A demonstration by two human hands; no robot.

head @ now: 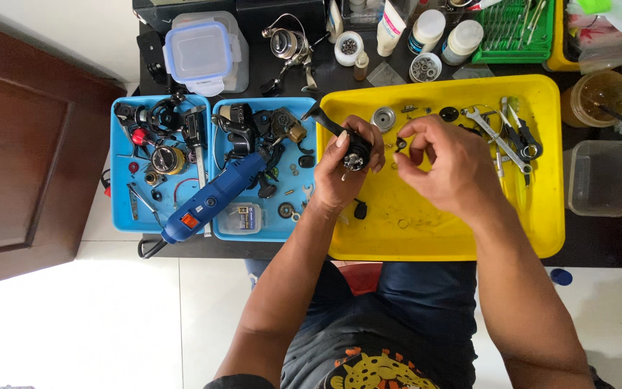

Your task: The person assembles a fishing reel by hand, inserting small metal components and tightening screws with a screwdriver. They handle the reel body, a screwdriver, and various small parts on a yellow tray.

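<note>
While the left hand (340, 169) wraps a black reel body (355, 150) above the yellow tray (440, 230), the right hand (437, 162) pinches a tiny dark ring (401, 143).
Rigid, probably greasy metal: the body looks best gripped around its bulk, the light ring by its edges.

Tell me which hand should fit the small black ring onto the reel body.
Probably right. The right hand already pinches the small black ring beside the black reel body, while the left hand is wrapped around that body above the yellow tray.
</note>
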